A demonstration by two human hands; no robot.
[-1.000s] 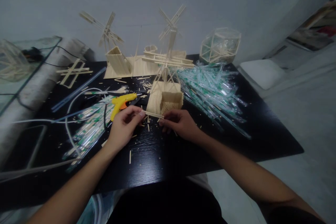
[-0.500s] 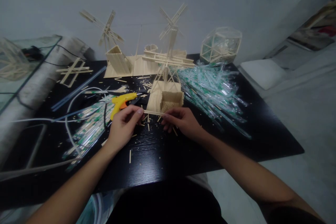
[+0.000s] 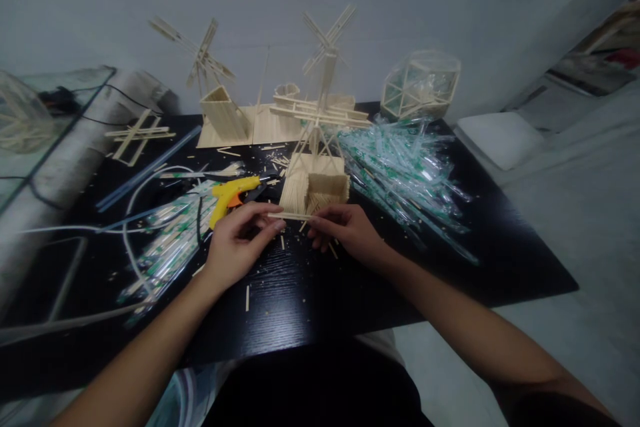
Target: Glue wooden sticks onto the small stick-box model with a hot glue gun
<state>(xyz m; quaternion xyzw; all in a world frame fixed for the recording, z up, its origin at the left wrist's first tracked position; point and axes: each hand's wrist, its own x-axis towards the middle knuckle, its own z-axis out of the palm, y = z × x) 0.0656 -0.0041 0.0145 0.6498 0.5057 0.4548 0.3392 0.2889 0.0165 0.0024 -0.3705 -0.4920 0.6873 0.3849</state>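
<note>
Thin wooden sticks [image 3: 295, 217] lie level in front of the small wooden windmill model [image 3: 325, 165], their right end pinched in my right hand [image 3: 345, 230]. My left hand [image 3: 245, 237] is at the other end, thumb below and index finger above, with a gap between them; it looks loosened around the sticks. How many sticks there are is hard to make out. The windmill stands on the table, with a box-like part at its front and crossed blades above. Just behind my left hand lies a yellow glue gun [image 3: 233, 197].
Plastic-wrapped stick bundles lie at the left [image 3: 173, 240] and in a larger pile at the right [image 3: 405, 167]. Two more windmills [image 3: 225, 117] stand by the wall, near a wrapped wooden frame [image 3: 423, 87]. A white cable [image 3: 127, 233] loops at left. Stick scraps dot the black table [image 3: 350, 307].
My left thumb and index finger have parted from their pinch and shifted slightly right, baring the sticks' left end. My right hand has hardly moved.
</note>
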